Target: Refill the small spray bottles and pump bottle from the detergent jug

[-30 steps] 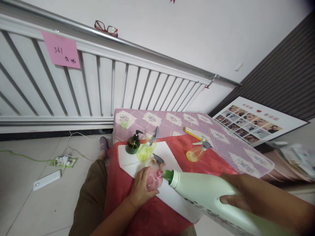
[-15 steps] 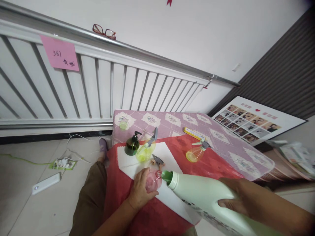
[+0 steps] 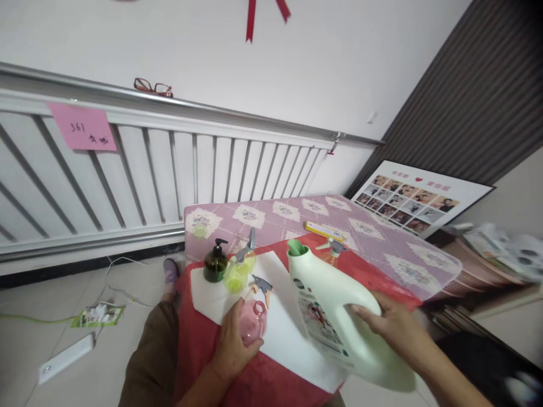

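Observation:
My left hand (image 3: 233, 345) is wrapped round a small pink see-through bottle (image 3: 253, 323), its neck uncapped and leaning right over the white sheet (image 3: 283, 333). By its handle, my right hand (image 3: 392, 328) grips a large pale green detergent jug (image 3: 326, 305). The jug tilts up to the left, and its open green spout (image 3: 297, 247) is apart from the pink bottle. A grey and orange spray head (image 3: 262, 284) lies just beyond the pink bottle. Behind it are a yellow spray bottle (image 3: 236, 274) and a dark green pump bottle (image 3: 215, 263).
Another spray bottle (image 3: 332, 251) lies partly behind the jug on the red cloth (image 3: 369, 271). A yellow box (image 3: 324, 231) and a small green lid (image 3: 199, 230) rest on the purple tablecloth (image 3: 284, 212). A power strip (image 3: 97, 315) lies on the floor.
The jug has tipped upright from its near-level pose, and its spout has moved up and away from the pink bottle's mouth. The pink bottle stays in my left hand. The camera view has shifted.

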Motion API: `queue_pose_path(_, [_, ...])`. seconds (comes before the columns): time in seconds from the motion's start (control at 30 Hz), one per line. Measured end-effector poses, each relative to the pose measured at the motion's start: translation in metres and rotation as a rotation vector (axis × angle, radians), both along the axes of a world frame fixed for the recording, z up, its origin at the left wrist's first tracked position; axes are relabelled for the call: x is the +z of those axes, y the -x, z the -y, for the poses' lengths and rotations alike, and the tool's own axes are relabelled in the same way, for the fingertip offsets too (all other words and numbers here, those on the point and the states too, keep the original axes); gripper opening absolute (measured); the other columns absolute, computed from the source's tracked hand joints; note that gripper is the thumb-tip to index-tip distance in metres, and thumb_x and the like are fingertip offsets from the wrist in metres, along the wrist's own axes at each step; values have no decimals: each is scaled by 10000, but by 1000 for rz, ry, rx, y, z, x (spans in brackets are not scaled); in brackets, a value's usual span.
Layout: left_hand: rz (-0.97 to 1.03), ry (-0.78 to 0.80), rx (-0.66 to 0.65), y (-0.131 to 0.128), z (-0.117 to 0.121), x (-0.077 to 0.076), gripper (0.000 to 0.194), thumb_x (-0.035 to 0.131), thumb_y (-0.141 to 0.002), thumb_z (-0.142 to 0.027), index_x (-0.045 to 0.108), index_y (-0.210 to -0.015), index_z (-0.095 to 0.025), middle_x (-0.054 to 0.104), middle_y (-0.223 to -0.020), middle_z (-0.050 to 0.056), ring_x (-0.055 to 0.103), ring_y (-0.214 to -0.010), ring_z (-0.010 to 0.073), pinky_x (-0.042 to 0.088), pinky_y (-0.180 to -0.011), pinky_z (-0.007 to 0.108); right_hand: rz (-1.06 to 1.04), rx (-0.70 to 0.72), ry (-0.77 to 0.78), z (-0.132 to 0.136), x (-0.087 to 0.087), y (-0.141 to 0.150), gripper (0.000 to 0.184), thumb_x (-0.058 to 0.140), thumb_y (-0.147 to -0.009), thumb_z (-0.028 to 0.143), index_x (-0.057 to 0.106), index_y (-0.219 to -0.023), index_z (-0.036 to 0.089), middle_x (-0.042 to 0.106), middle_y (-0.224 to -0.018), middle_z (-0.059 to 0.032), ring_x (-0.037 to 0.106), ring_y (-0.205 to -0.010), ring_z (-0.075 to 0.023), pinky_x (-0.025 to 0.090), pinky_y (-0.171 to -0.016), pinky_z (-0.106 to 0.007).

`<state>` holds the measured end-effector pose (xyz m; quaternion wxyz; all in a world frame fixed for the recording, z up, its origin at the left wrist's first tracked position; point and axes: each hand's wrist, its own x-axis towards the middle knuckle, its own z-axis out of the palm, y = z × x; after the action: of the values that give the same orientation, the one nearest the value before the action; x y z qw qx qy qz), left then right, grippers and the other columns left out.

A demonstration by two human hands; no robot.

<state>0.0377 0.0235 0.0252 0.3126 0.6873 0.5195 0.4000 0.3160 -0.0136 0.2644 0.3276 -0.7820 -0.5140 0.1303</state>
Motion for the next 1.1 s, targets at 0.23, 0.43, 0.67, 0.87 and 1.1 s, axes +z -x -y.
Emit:
queue_pose_path(0.23, [26,-7,-14,-1,0,-3,878,637,-645,-234,209,-1408,-157,356,-1446,161,324,-1350,309,268,-1130,458,-213,-188,-265,-22,-80,9,424,646,-624,506,679,-867,160,725,-788,-74,637,-703,-248,476,-586,-301])
queue_pose_path(0.43, [46,-1,-20,0,-2,-9,908,638,-643,-242,173,-1423,-223,324,-1468,119,287,-1370,302,226,-1153,462,-303,-261,-357,-36,-138,29,474,606,-664,544,633,-910,140,690,-806,-77,611,-733,-236,470,-632,-313])
queue_pose_path(0.67, [103,-117,-78,6,0,-4,804,544,-761,-368,145,-1437,-195,266,-1495,114,260,-1384,295,243,-1151,403,-369,-183,-367,-26,-155,29,480,637,-668,529,623,-974,160,678,-876,-68,601,-771,-236,478,-690,-343])
queue_pose_path(0.87, [198,-62,-20,9,2,2,619,427,-863,-412,227,-1394,-165,312,-1460,141,313,-1350,276,265,-1137,402,-417,-312,-539,16,-159,40,682,591,-745,528,403,-1292,167,531,-1230,-148,519,-1114,-285,412,-933,-444])
queue_pose_path(1.1, [247,46,132,9,-11,17,460,303,-912,-443,403,-1282,-188,503,-1316,105,496,-1201,207,399,-1034,358,-612,-222,-567,60,-178,58,501,564,-809,495,467,-1207,206,557,-1220,-130,547,-1099,-270,423,-941,-456])
